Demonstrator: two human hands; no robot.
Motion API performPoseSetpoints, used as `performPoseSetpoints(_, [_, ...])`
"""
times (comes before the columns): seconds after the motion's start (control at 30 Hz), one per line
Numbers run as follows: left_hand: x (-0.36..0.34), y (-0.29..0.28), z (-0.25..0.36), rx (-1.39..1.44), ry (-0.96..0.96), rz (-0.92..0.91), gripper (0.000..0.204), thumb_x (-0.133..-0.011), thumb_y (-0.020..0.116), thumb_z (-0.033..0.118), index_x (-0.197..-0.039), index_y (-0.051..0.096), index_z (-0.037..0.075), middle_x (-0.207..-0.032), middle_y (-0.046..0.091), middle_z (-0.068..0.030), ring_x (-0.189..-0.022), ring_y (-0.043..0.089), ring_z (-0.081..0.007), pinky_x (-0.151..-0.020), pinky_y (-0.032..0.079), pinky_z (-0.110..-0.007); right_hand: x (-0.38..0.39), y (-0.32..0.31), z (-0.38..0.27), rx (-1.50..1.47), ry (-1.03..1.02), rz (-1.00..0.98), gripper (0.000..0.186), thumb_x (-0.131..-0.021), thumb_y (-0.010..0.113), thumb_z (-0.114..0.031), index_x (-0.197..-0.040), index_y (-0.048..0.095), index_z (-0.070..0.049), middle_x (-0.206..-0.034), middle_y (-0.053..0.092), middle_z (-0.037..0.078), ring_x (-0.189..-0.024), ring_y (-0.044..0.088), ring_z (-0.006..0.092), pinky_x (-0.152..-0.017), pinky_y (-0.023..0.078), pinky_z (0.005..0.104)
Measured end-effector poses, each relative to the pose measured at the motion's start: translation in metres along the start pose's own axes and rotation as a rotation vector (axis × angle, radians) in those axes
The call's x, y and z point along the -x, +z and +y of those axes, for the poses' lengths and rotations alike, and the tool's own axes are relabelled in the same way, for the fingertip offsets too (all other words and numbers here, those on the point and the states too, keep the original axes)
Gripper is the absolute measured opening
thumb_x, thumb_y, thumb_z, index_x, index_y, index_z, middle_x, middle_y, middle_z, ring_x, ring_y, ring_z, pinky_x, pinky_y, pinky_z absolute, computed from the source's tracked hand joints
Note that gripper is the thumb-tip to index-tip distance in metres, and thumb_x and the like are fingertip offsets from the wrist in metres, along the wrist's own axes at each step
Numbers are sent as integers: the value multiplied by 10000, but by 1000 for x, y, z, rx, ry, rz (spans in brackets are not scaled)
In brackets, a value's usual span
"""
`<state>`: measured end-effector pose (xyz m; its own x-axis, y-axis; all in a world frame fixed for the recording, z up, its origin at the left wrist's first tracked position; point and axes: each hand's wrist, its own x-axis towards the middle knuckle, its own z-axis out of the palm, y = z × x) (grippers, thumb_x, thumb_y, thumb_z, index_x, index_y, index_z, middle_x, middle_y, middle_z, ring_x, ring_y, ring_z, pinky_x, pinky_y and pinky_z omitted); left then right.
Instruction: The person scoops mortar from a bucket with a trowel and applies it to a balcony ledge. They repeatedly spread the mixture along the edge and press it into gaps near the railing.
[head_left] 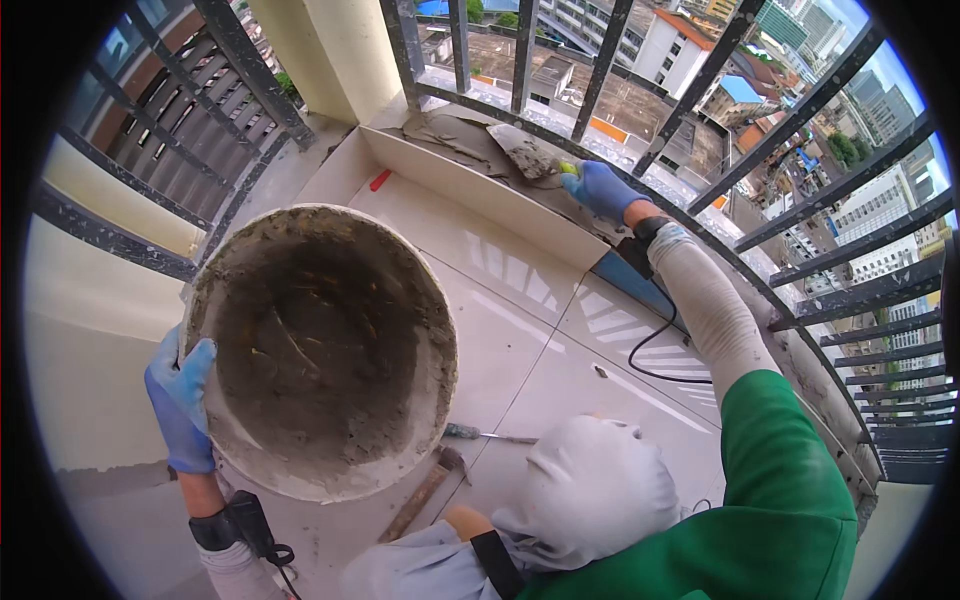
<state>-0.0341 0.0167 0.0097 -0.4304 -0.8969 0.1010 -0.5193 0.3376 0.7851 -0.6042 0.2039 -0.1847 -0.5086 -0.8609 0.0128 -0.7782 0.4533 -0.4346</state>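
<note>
My left hand point(180, 400), in a blue glove, grips the rim of a large round bucket point(428, 425) and tilts its mouth toward me. Wet grey mortar coats the bucket's inside. At the far right, my gloved right hand point(603, 190) is closed round the yellow-green handle of a trowel point(525, 152). The trowel's mortar-smeared blade points left over a bed of grey mortar point(450, 138). This bed lies between an upright strip of tile point(490, 205) and the foot of the railing.
Dark metal railings point(600, 70) edge the balcony, with buildings far below. On the pale tiled floor point(500, 350) lie a hammer point(420, 500), a thin tool with a grey-green handle point(462, 431) and a small red piece point(380, 180). A rounded white cloth-covered shape point(600, 475) fills the lower middle.
</note>
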Motion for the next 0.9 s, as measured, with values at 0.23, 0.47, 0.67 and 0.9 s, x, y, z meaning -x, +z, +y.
performPoseSetpoints(0.23, [-1, -13, -6, -10, -62, -17, 366, -941, 630, 132, -1242, 672, -71, -1057, 707, -52, -930, 603, -107, -864, 504, -277, -30, 7, -33, 8, -141, -72, 441, -963, 595, -361, -947, 707, 64, -865, 704, 313, -849, 713, 455, -773, 551, 503])
performPoseSetpoints(0.47, [-2, 0, 13, 67, -85, 9, 371, -943, 619, 120, -1257, 658, -74, -1076, 706, -58, -939, 611, -111, -878, 502, -276, -54, 8, -54, 65, -239, -20, 447, -972, 594, -382, -989, 706, 51, -1018, 706, 301, -976, 684, 468, -867, 541, 510])
performPoseSetpoints(0.67, [-5, 2, 14, -9, -68, -32, 376, -939, 617, 124, -1252, 659, -79, -1064, 708, -61, -944, 611, -118, -883, 502, -282, -118, 22, -93, 125, -255, -76, 433, -963, 593, -365, -1043, 725, 40, -1075, 710, 299, -1046, 680, 460, -917, 542, 501])
performPoseSetpoints(0.9, [-4, 3, 21, -33, -74, -9, 378, -946, 614, 146, -1243, 660, -83, -1049, 710, -63, -930, 608, -115, -864, 504, -278, -115, 0, -98, 223, -281, -187, 368, -917, 608, -300, -1024, 749, 22, -1056, 731, 265, -999, 710, 425, -874, 567, 469])
